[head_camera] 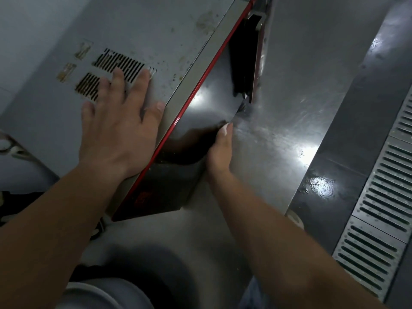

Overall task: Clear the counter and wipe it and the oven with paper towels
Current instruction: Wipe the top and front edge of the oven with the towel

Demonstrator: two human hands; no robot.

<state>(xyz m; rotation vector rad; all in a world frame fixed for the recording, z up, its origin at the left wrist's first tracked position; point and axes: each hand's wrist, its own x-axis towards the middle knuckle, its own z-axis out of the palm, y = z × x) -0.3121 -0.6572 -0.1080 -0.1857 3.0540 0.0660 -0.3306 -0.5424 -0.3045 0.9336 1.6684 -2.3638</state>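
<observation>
The oven (169, 30) stands on the steel counter (289, 85), seen from above. Its grey top is speckled with brown stains around the vent slots (120, 63). A red trim borders the black glass door (214, 85), which carries a handle (256, 52). My left hand (118, 126) lies flat on the oven top, fingers spread, holding nothing. My right hand (219, 150) is at the door's lower edge where it meets the counter. Its thumb shows on the counter side and its fingers are hidden against the oven front. No paper towel is in view.
Right of the counter's edge is a dark wet floor (356, 108) with a metal drain grate (383, 197). A metal bracket (13, 148) sits at the far left. A grey round object (100, 295) is at the bottom, below my arms.
</observation>
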